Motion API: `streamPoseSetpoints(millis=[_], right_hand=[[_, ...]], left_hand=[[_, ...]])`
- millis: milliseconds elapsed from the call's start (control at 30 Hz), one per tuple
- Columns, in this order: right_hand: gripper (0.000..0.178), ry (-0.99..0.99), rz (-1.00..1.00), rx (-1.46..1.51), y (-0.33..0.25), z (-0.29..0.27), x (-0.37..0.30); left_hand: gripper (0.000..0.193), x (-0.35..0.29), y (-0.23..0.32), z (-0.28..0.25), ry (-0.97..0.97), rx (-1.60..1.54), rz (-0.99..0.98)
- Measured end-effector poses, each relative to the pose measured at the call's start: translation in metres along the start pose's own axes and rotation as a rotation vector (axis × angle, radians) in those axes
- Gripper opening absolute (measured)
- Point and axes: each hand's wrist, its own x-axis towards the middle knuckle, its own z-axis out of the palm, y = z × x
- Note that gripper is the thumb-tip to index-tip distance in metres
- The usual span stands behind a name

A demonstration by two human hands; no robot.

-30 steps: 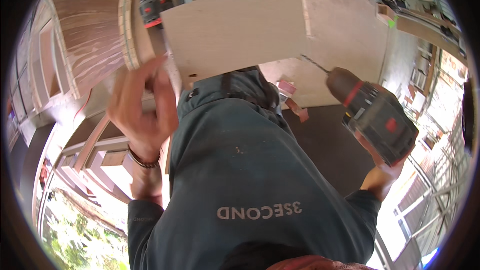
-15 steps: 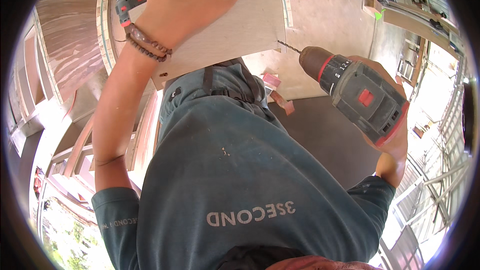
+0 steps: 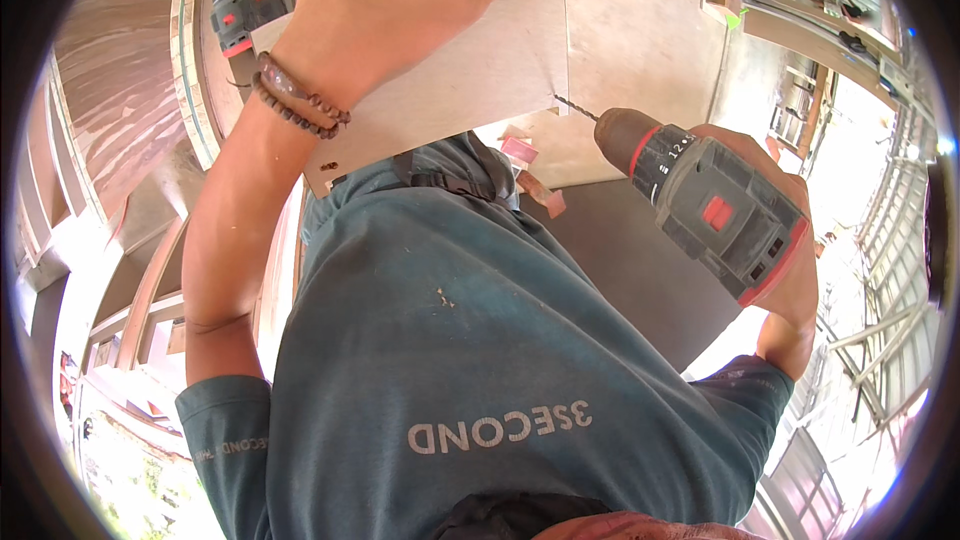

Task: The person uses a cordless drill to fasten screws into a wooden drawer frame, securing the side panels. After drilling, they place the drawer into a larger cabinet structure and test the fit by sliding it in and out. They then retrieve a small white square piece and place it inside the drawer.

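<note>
Board [image 3: 470, 90] beside an unheld drill [image 3: 232, 15]

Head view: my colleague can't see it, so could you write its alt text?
A bare right hand holds a drill, its bit at the near right corner of a wooden board, while the left hand lies over the board. Another drill is at upper left.

Board [image 3: 450, 90] before the torso [image 3: 470, 340], one drill [image 3: 232, 8] left, another drill [image 3: 715, 205] right.
</note>
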Motion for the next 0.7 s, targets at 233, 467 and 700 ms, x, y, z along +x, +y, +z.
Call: streamPoseSetpoints(millis=[233, 467, 700], right_hand=[[0.043, -0.072, 0.161, 0.081, -0.02, -0.01, 0.012], [0.04, -0.057, 0.057, 0.024, -0.016, -0.015, 0.015], [0.05, -0.038, 0.295, 0.14, -0.022, -0.01, 0.014]], left_hand=[[0.058, 0.002, -0.011, 0.002, 0.004, -0.033, -0.003], [0.06, 0.001, 0.004, -0.012, -0.001, -0.027, 0.003], [0.059, 0.009, -0.004, -0.002, -0.163, -0.013, -0.036]])
